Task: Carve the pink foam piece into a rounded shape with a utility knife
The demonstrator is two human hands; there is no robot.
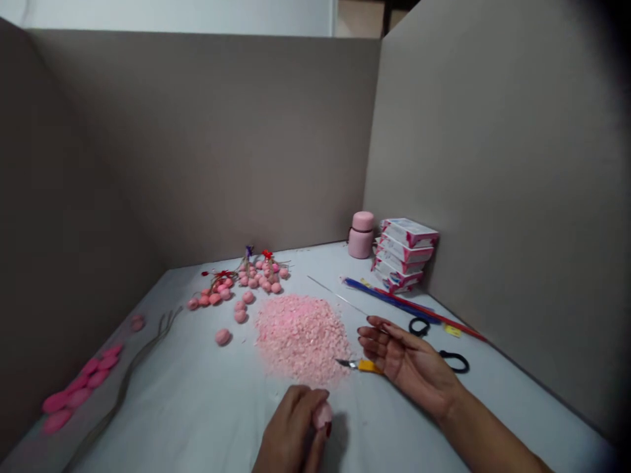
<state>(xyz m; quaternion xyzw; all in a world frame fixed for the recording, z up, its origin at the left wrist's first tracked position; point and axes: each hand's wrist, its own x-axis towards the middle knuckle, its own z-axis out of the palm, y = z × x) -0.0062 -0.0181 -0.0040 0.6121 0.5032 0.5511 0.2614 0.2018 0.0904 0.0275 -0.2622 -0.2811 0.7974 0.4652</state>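
My left hand [290, 437] at the bottom of the view is curled around a soft pink ball [323, 415], partly hiding it. My right hand [407, 358] lies open to the right, fingers apart and holding nothing. Its fingertips and palm edge are close to a yellow-handled craft knife [362, 365], whose blade points at a heap of pink flakes [300, 338]. That heap lies between my hands. Further up, several pink balls [251, 279] lie in a cluster with wired red and purple sprigs [256, 259].
Flat pink petal shapes [81, 394] and brown wire stems [133, 374] lie at the left. Blue and red rods [394, 299], thin wire [335, 294], black loops [419, 326], a pink jar [361, 235] and stacked boxes [404, 253] stand at the right, inside grey partition walls [207, 144].
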